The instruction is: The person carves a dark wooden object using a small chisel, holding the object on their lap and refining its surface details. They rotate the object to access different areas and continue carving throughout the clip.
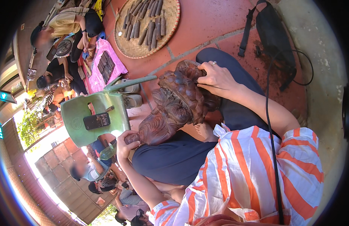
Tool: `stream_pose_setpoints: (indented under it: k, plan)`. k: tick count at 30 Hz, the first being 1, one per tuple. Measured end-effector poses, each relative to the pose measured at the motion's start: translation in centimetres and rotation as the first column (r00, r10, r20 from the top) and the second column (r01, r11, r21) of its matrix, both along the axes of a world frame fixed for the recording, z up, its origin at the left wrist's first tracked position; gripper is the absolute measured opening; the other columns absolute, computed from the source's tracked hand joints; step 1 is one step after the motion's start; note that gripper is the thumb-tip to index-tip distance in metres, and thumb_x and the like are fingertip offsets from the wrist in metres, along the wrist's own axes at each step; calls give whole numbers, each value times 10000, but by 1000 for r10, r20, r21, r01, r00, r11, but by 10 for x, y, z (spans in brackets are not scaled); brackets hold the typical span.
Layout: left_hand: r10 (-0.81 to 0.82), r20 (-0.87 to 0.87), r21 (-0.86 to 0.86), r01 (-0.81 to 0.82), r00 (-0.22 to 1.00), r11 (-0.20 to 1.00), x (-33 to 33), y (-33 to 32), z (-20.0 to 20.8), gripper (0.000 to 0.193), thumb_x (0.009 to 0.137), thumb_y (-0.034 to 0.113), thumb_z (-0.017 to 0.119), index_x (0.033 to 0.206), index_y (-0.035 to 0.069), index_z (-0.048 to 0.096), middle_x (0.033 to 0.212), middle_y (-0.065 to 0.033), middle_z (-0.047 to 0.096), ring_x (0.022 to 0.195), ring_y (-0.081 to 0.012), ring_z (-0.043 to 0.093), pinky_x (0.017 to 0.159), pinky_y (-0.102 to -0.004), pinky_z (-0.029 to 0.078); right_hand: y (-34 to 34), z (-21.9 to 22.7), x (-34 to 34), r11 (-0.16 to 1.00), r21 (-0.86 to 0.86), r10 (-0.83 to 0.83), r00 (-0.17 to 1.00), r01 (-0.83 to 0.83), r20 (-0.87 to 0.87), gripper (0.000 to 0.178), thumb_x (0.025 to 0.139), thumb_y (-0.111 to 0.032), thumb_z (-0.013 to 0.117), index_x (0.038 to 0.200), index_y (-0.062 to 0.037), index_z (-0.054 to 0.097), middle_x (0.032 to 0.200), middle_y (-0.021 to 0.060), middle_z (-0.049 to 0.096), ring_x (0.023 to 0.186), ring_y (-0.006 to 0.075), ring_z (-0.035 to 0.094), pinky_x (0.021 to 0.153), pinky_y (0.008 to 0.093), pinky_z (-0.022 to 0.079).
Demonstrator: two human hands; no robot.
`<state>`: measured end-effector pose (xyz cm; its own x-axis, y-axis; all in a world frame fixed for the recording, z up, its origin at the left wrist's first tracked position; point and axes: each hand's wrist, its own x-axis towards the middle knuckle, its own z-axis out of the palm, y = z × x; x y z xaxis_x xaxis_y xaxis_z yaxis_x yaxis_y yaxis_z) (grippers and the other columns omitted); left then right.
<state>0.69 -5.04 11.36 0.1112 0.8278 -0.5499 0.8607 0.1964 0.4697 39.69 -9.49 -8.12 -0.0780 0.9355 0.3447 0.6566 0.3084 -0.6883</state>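
A large carved wooden figure point(174, 103), dark reddish brown, lies slanting across my lap. Swirling grooves cover its lower-left part, and rounded lumps crowd the upper-right part. My left hand point(125, 145) is closed round the narrow end, near my left knee. At the opposite end my right hand point(218, 78), with a ring on one finger, grips the lumpy edge with bent fingers; some fingertips are hidden behind the wood. No tool shows in either hand.
A green plastic chair point(72, 122) stands to the left, bearing a dark phone point(96, 121). Beyond are a round woven tray point(138, 53) of dark-handled tools and a pink sheet point(119, 69) with more. A black bag point(272, 34) lies right, by a wall. Several people sit at left.
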Motion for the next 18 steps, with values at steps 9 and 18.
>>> stream_pose_setpoints:
  k: [9,18]
  plan:
    - [-12,-3,3,12,1000,1000,1,0,1,431,564,114,744,965,-29,678,845,-69,670,802,-155,609,785,-282,481,28,-12,31,968,-11,247,963,-250,-106,80,815,-146,691,851,-75,688,933,67,644,850,300,613,743,397,501]
    - [12,4,-4,-12,1000,1000,3,0,1,414,573,100,741,962,-26,680,830,-64,666,784,-143,608,758,-274,486,22,5,18,975,-33,223,974,-221,49,105,821,-202,702,839,-98,692,957,61,598,881,296,594,726,406,504]
